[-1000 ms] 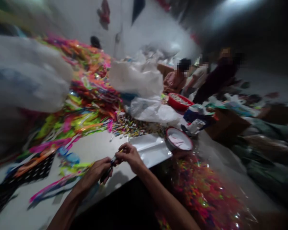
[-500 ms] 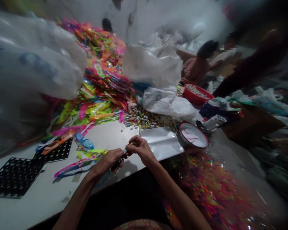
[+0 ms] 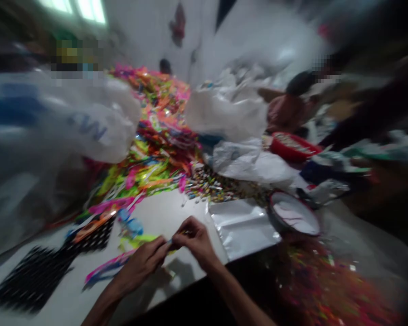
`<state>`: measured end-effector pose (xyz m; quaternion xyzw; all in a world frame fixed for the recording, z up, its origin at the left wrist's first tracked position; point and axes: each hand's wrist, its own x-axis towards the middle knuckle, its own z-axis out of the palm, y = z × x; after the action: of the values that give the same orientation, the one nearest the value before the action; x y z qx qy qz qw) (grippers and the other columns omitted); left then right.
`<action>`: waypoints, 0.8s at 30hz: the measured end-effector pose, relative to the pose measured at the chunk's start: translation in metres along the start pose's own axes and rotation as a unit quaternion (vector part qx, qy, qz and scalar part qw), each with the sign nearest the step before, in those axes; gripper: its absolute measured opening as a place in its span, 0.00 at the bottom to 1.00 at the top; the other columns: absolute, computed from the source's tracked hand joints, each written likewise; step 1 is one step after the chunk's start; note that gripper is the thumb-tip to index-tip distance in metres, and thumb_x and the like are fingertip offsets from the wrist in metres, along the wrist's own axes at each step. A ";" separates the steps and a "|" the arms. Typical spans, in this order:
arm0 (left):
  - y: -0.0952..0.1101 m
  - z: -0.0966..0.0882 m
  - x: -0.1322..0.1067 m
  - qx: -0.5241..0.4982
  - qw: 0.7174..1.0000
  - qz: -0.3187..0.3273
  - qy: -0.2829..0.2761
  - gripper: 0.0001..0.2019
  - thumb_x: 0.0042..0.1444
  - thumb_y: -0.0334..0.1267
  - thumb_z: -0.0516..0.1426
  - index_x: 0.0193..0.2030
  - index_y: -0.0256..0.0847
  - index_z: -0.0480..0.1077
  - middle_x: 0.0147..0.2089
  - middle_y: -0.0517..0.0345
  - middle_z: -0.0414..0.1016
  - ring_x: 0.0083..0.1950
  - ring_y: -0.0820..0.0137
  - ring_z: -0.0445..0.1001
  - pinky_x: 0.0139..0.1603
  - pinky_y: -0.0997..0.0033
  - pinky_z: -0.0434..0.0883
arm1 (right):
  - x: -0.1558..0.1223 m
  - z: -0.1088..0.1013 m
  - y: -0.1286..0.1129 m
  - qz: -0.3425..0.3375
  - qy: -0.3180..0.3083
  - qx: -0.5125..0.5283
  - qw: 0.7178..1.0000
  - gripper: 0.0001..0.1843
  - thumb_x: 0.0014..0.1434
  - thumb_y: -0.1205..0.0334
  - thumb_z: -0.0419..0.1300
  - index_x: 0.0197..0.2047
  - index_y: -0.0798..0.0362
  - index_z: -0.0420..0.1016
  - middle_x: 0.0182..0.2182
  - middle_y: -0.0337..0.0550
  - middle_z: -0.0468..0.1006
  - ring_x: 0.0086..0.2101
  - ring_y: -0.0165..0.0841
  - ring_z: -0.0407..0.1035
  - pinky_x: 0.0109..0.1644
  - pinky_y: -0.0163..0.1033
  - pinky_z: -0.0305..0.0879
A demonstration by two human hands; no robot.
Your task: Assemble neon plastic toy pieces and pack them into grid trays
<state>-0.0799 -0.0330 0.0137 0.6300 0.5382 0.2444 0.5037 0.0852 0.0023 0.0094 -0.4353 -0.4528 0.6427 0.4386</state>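
Note:
My left hand [image 3: 153, 256] and my right hand [image 3: 195, 240] meet just over the front of the white table [image 3: 163, 208]. Their fingertips pinch a small light-coloured piece [image 3: 170, 241] between them; its kind is too small and blurred to tell. Yellowish bits show at the right fingers. To the left of my hands lie a pair of clear blue plastic goggles [image 3: 133, 226] and pink and blue plastic strips [image 3: 109, 268]. Behind my hands lies a heap of small coloured cylindrical pieces [image 3: 217, 184].
Black perforated trays [image 3: 30, 278] lie at the left. A silvery flat pouch [image 3: 243, 226] and a red-rimmed white basin [image 3: 295, 215] are at the right. Large plastic bags [image 3: 98, 117] flank a tall colourful plastic pile [image 3: 166, 108]. Other people sit beyond a red basin [image 3: 294, 147].
The view has tilted up, so the table and its things appear lower and further right. My hands remain together; the dark object seen under my left hand no longer shows.

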 end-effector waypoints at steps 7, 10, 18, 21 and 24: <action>-0.012 -0.011 0.018 0.033 0.999 0.033 -0.012 0.20 0.56 0.56 0.45 0.26 0.43 0.60 0.25 0.62 0.62 0.28 0.70 0.61 0.29 0.73 0.60 | 0.013 0.005 -0.010 -0.047 -0.028 -0.034 0.998 0.21 0.36 0.55 0.70 0.26 0.54 0.64 0.20 0.33 0.70 0.23 0.30 0.70 0.28 0.35 0.67; -0.011 -0.016 0.018 0.107 0.993 0.052 -0.019 0.21 0.58 0.54 0.43 0.25 0.42 0.61 0.26 0.60 0.65 0.30 0.68 0.63 0.33 0.71 0.60 | 0.011 0.004 -0.004 -0.032 -0.049 -0.043 0.997 0.21 0.38 0.53 0.69 0.27 0.54 0.64 0.21 0.34 0.70 0.24 0.31 0.70 0.28 0.35 0.66; -0.050 -0.057 0.018 0.326 0.943 0.061 0.008 0.17 0.59 0.43 0.44 0.39 0.44 0.72 0.41 0.54 0.75 0.41 0.64 0.71 0.46 0.65 0.62 | 0.089 -0.050 -0.006 -0.127 0.068 -0.521 0.842 0.11 0.57 0.63 0.54 0.44 0.54 0.71 0.43 0.47 0.73 0.40 0.34 0.68 0.43 0.38 0.63; -0.065 -0.072 0.024 0.401 0.911 0.071 0.072 0.21 0.53 0.28 0.44 0.49 0.43 0.69 0.54 0.50 0.70 0.53 0.60 0.67 0.55 0.55 0.57 | 0.127 -0.069 -0.013 -0.108 0.034 -0.717 0.687 0.15 0.56 0.71 0.50 0.44 0.54 0.72 0.46 0.49 0.72 0.47 0.38 0.63 0.49 0.41 0.58; -0.072 -0.083 0.036 0.463 0.879 0.084 0.069 0.25 0.47 0.23 0.45 0.49 0.45 0.70 0.55 0.49 0.69 0.57 0.55 0.65 0.58 0.41 0.47 | 0.145 -0.074 -0.011 -0.107 -0.009 -0.748 0.655 0.16 0.55 0.72 0.50 0.45 0.55 0.71 0.46 0.52 0.72 0.51 0.42 0.59 0.53 0.45 0.54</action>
<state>-0.1708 0.0246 -0.0281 0.8156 0.5688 0.0515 0.0933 0.1236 0.1582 -0.0194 -0.5587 -0.8280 0.0395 0.0270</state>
